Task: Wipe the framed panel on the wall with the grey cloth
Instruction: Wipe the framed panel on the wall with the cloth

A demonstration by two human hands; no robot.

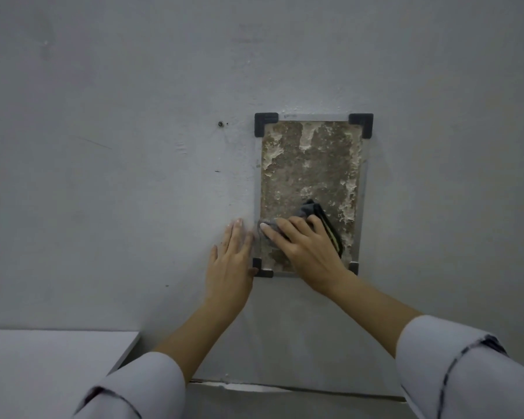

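Observation:
The framed panel hangs on the grey wall, a tall rectangle with black corner brackets and a brown surface blotched with white residue. My right hand presses the grey cloth flat against the panel's lower part, fingers spread over the cloth and pointing left. The cloth's dark edge sticks out above and to the right of the hand. My left hand lies flat on the wall just left of the frame, fingers together and pointing up, its thumb touching the lower left bracket.
A small screw sits in the wall to the left of the frame's top. A white surface juts out at the lower left. A ledge runs along the bottom of the wall.

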